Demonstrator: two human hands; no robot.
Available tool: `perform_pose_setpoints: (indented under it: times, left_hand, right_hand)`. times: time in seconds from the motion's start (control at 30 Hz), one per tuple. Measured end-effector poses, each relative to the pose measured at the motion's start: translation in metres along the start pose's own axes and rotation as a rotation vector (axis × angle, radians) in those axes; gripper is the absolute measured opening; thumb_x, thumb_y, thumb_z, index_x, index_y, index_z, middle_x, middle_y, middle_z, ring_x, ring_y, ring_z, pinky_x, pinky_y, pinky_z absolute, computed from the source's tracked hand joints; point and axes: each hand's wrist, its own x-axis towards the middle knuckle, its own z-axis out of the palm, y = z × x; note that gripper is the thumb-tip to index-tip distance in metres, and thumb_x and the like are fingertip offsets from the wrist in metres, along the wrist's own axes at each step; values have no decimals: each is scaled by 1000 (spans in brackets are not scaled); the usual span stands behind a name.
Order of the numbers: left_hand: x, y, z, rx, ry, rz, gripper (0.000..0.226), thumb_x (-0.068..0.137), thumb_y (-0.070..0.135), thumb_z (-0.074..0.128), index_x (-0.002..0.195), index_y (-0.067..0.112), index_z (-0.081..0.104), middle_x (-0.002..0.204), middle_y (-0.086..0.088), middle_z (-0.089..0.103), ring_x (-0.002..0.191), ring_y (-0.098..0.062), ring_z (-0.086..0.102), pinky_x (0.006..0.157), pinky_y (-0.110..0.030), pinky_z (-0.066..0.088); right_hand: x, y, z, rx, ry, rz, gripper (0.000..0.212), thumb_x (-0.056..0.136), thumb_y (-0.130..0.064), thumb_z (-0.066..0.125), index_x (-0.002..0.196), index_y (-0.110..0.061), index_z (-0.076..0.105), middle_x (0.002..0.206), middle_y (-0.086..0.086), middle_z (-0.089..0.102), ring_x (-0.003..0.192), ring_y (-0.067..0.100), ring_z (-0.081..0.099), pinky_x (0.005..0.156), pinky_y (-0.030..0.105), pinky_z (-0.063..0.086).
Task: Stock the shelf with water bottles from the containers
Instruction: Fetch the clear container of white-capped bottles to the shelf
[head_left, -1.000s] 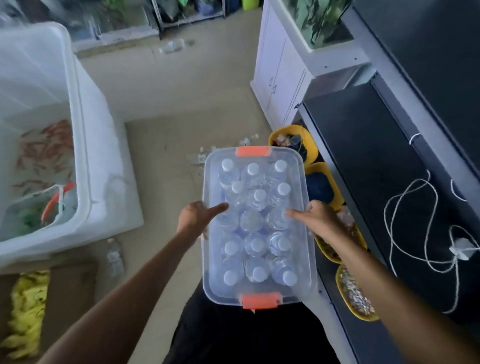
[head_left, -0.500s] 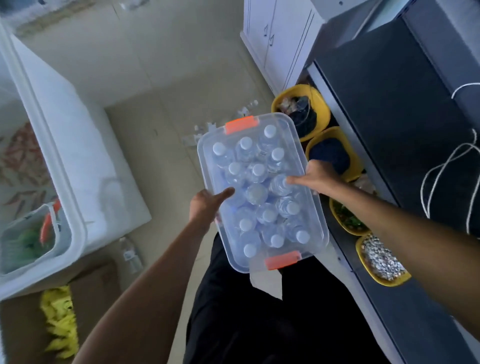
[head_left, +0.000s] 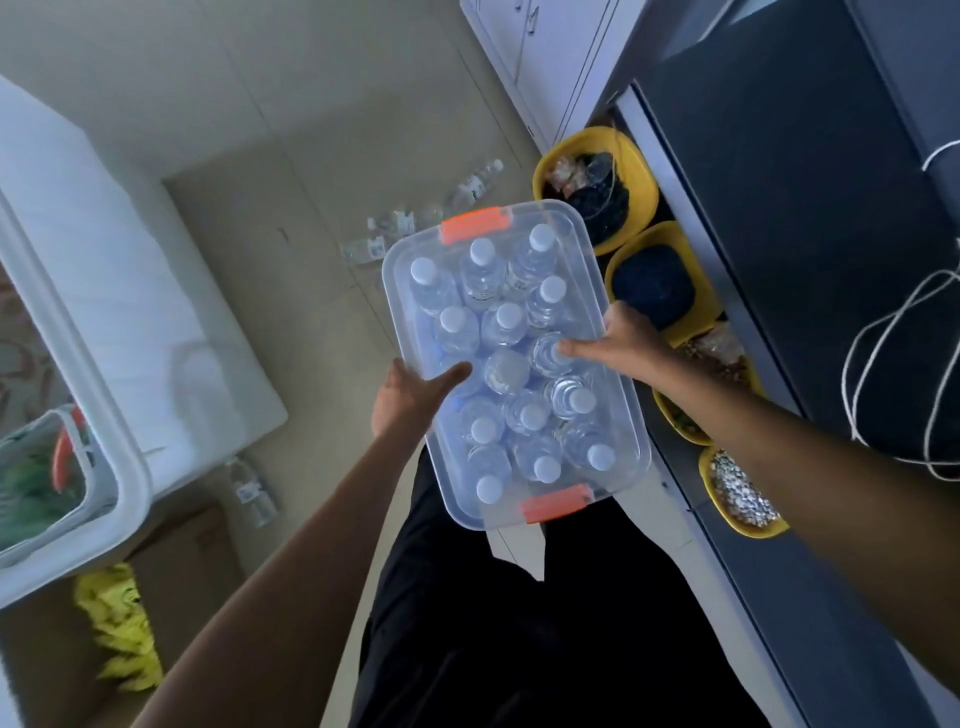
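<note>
I carry a clear plastic container (head_left: 597, 291) with a lid and orange latches, held in the air in front of me. Several water bottles (head_left: 506, 319) with white caps stand upright inside it. My left hand (head_left: 410, 397) grips its left long side, thumb on the lid. My right hand (head_left: 621, 345) grips its right long side, thumb also on top. A dark shelf (head_left: 810, 218) runs along the right.
Yellow bowls (head_left: 649, 244) with assorted contents line the low ledge under the shelf. A white cord (head_left: 883, 374) lies on the shelf. Loose bottles (head_left: 395, 228) lie on the floor ahead, and one bottle (head_left: 249, 491) by a big white tub (head_left: 104, 322) at left. White cabinets (head_left: 540, 57) stand ahead.
The view has tilted down and swung; the container has turned slightly, its far end toward the left. Both hands keep the same hold on its sides.
</note>
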Motion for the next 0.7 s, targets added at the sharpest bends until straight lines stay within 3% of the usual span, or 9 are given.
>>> perform_pose_setpoints:
  times: [0.13, 0.23, 0.37, 0.6, 0.7]
  left_hand:
    - [1, 4, 1, 25, 41, 12, 93, 61, 83, 74, 117, 16, 42, 102, -4, 61, 92, -30, 63, 78, -42, 55]
    - [5, 9, -1, 49, 58, 17, 87, 60, 83, 74, 109, 18, 43, 89, 4, 56, 85, -25, 62, 67, -36, 45]
    - [9, 12, -4, 65, 57, 12, 86, 58, 85, 72, 105, 18, 45, 85, 3, 57, 81, -23, 61, 61, -34, 42]
    - [11, 9, -8, 107, 69, 20, 84, 58, 87, 69, 100, 18, 45, 80, 3, 55, 73, -20, 57, 63, -33, 44]
    - [13, 10, -5, 17, 67, 15, 83, 59, 84, 72, 99, 17, 45, 82, 3, 54, 75, -21, 57, 67, -37, 48]
  right_hand:
    - [-1, 3, 6, 66, 25, -2, 80, 60, -72, 83, 107, -15, 50, 98, -2, 54, 90, 17, 58, 76, 40, 52]
    - [-1, 1, 7, 98, 39, 11, 88, 55, -78, 77, 111, -17, 48, 103, 0, 55, 95, 20, 59, 82, 43, 54]
    - [-1, 1, 8, 117, 37, 16, 93, 58, -77, 80, 117, -14, 45, 110, 4, 54, 101, 22, 58, 89, 46, 56]
    - [-3, -1, 4, 159, 43, 19, 97, 44, -90, 68, 107, -19, 43, 95, -5, 52, 88, 15, 58, 71, 35, 50]
    - [-1, -4, 5, 168, 43, 37, 98, 42, -89, 67, 106, -19, 43, 95, -3, 52, 86, 15, 57, 66, 32, 47]
